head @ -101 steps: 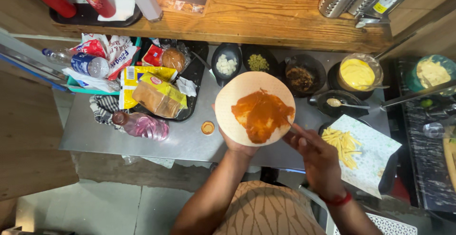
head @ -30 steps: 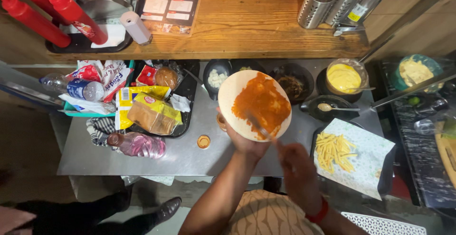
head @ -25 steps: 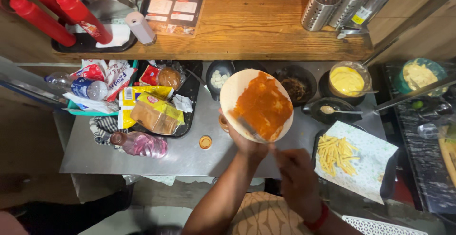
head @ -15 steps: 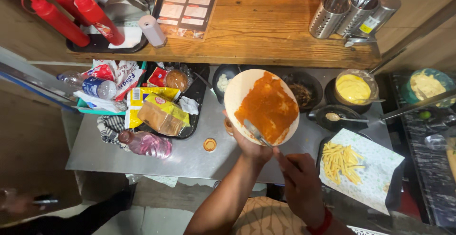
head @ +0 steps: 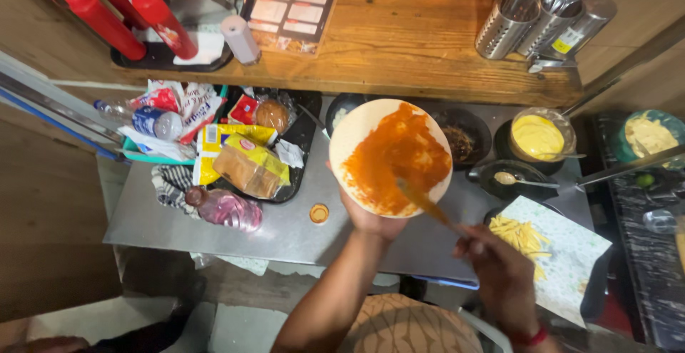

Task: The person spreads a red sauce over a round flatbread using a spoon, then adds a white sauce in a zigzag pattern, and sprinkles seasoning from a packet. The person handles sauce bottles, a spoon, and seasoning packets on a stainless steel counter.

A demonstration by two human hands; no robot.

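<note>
Fingers of the left hand (head: 371, 219) cradle a round flatbread (head: 390, 157) smeared with orange sauce above the steel counter (head: 285, 235); the right hand (head: 501, 276) grips a spreader (head: 422, 200) on it. Sauce bowls (head: 536, 137), fries (head: 524, 237) on paper and a wooden shelf (head: 399, 32) surround them.

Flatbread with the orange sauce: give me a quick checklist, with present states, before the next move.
1. Flatbread supported: ok, it rests on the left hand, held above the steel counter.
2. Spreader gripped: ok, the right hand holds its handle, tip on the sauce.
3. Orange sauce coverage: not ok, the left rim is bare.
4. Sauce kept on the bread: ok, no drips visible on the counter.
5. Fries within reach: ok, they lie on the paper beside the right hand.
6. Flatbread level: cannot tell from this overhead view.
</note>
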